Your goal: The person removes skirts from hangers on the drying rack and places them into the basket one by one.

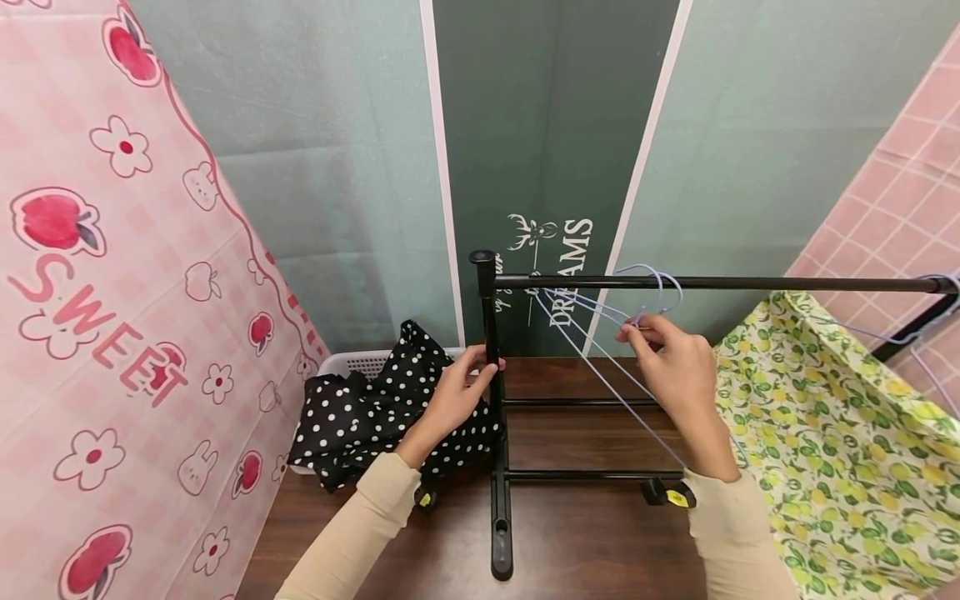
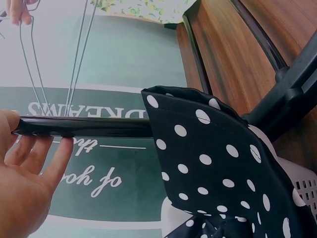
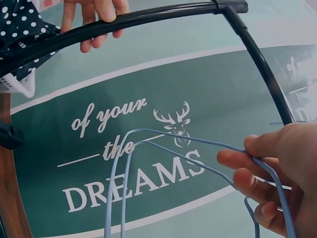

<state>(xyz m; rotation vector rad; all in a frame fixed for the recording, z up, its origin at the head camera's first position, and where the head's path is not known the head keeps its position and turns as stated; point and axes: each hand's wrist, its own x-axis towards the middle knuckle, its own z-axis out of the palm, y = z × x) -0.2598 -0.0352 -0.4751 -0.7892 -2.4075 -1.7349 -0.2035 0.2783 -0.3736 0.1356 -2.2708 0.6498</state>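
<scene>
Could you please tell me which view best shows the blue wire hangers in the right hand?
The head view: it shows the blue wire hangers with their hooks and the right hand pinching them. The right wrist view is closer but crops them below; the left wrist view shows only thin stretches, upper left.

Soft light brightens the head view, with faint sheen on the wood surface (image 1: 592, 542); the hazier right wrist view bows the black pole (image 3: 163, 14).
</scene>
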